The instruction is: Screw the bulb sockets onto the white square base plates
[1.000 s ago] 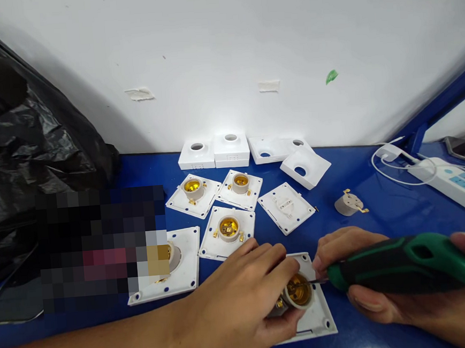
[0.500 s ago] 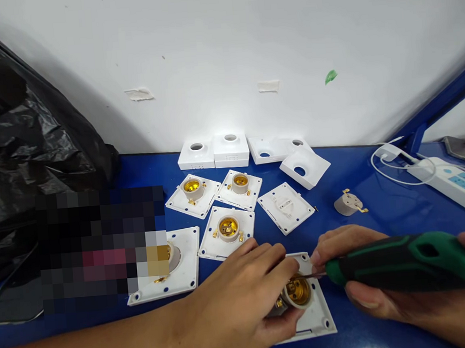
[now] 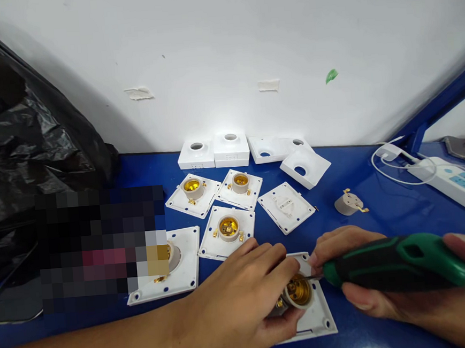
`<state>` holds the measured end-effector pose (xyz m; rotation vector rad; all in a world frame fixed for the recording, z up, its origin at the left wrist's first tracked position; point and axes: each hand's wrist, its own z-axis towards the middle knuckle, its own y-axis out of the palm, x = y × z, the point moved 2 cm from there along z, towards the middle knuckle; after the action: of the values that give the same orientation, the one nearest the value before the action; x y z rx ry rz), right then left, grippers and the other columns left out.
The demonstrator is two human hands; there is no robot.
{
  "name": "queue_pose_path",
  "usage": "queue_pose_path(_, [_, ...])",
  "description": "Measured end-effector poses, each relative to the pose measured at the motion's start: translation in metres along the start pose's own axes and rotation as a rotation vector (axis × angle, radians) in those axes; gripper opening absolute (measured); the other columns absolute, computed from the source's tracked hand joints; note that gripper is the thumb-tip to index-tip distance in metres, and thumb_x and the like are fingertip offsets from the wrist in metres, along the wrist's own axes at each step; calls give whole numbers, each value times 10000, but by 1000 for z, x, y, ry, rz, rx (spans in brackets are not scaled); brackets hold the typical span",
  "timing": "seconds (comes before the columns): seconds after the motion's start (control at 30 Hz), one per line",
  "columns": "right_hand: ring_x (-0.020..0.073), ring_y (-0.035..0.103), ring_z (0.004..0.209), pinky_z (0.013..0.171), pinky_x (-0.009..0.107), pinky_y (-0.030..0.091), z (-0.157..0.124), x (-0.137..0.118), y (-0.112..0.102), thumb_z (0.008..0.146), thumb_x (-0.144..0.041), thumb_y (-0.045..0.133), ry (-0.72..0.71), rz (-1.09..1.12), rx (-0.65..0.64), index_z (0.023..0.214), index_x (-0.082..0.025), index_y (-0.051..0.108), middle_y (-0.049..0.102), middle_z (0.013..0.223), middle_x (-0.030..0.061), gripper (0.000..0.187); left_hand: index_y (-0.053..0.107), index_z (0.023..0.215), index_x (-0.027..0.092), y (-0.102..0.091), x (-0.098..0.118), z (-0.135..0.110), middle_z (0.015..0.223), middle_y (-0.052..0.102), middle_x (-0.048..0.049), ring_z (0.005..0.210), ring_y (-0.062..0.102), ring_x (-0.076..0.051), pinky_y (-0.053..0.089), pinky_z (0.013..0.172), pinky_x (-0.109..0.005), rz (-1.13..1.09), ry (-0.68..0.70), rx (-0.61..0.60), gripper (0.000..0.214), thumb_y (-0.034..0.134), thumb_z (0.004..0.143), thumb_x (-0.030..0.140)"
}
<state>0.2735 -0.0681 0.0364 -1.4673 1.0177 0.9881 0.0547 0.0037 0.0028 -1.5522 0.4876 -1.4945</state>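
Observation:
My left hand is closed around a round lamp socket with a brass-coloured inside, steadying it over a white square base plate at the table's front. In my right hand is a green and black screwdriver, lying almost level. Its thin shaft reaches left to the socket's opening; the tip is hard to make out there. Beyond my hands lie several base plates with sockets, such as one with a socket at its middle. A bare base plate and a loose socket rest farther right.
White square covers are lined up along the wall. A black plastic bag bulges at the left. On the right, a power strip lies with white cables. Part of the left side is blurred out.
The screwdriver and my right hand have shifted slightly left, and the handle has turned a little. My left hand and the socket have stayed in place.

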Motion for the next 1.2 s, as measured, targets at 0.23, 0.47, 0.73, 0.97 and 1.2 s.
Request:
queue_pose_path(0.23, [315, 748, 1016, 816, 360, 684, -3, 0, 2, 808, -580, 772, 123, -16, -2, 1036, -298, 805, 764, 1050, 75, 364, 615, 1165, 184, 0, 2, 0, 1011, 648, -37, 920, 642, -240, 475, 983, -415, 12, -2, 21, 288, 753, 933, 284])
queue_pose_path(0.47, [242, 756, 853, 865, 345, 656, 10, 6, 4, 912, -452, 705, -418, -209, -155, 1147, -331, 740, 772, 933, 29, 266, 600, 1175, 186, -1, 3, -1, 1049, 666, -49, 954, 647, -243, 485, 973, -403, 44, -10, 36, 288, 740, 948, 296])
queue_pose_path(0.73, [182, 740, 812, 830, 297, 601, 18, 9, 14, 1015, -470, 581, -640, -346, -178, 1246, -301, 612, 751, 926, 14, 288, 601, 1080, 215, -2, 5, 0, 990, 651, -30, 892, 622, -231, 483, 918, -381, 37, -21, 40, 231, 754, 942, 319])
queue_pose_path(0.97, [171, 720, 654, 651, 297, 599, 22, -5, 25, 927, -276, 658, -732, -381, -73, 1178, -315, 616, 746, 838, -8, 257, 591, 1091, 219, 0, 3, 1, 1019, 655, -29, 928, 640, -240, 471, 991, -428, -4, -9, 26, 211, 728, 944, 282])
queue_pose_path(1.2, [179, 664, 607, 691, 345, 602, 23, 11, 28, 916, -393, 713, -638, -361, 17, 859, -314, 664, 654, 704, -6, 109, 591, 1156, 205, 1, 2, -1, 1076, 675, -47, 990, 655, -249, 460, 1020, -433, -6, -13, 24, 208, 671, 975, 268])
